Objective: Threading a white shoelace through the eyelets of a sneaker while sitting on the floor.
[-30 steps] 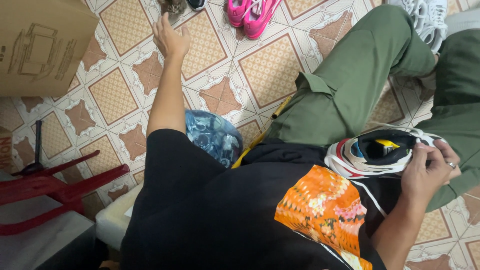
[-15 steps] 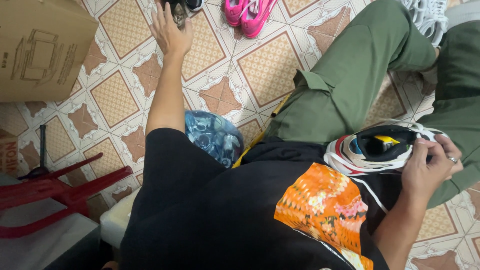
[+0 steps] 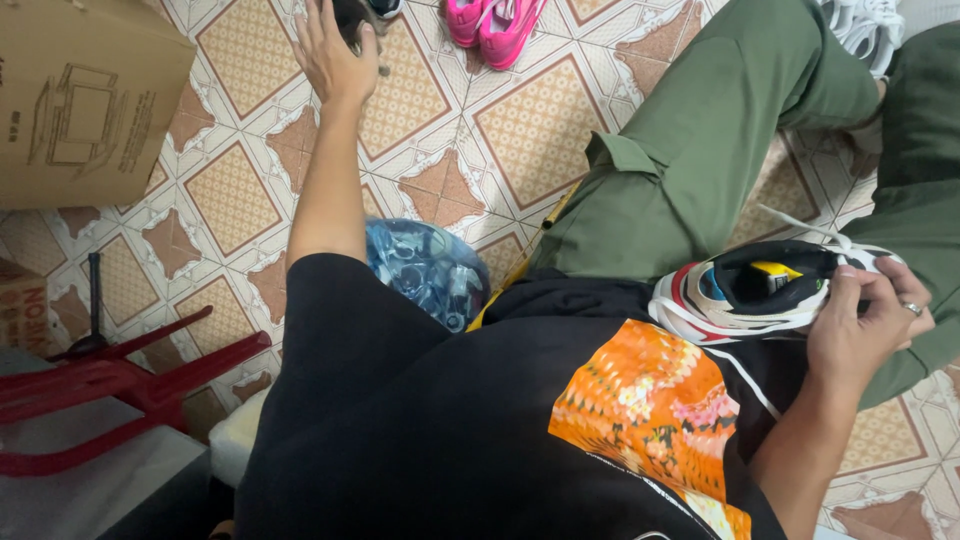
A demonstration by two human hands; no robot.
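So the sneaker (image 3: 760, 290) is parked right on the lap, opening up, with the right hand (image 3: 862, 335) wrapped round its heel end, fingers curled over the collar and thumb on the near side. My guess is it's held that way to stop it rolling off the green trousers (image 3: 720, 140) while the other arm is busy. The white laces (image 3: 800, 225) hang loose, one trailing off across the leg. The left hand (image 3: 335, 60) is way out in front, arm stretched nearly straight over the tiled floor (image 3: 540, 130), palm down on a dark shoe (image 3: 352, 12) at the top edge of the shot. It's touching it, but whether the fingers have actually closed round it I can't tell, it's half cut off by the frame. So the hands are well apart. A pink pair (image 3: 495, 25) sits just beside that dark one. There's also a cardboard box (image 3: 85, 95) far left, a red stool (image 3: 110, 385) tipped on its side, and a blue bag (image 3: 430, 270) tucked by the hip.
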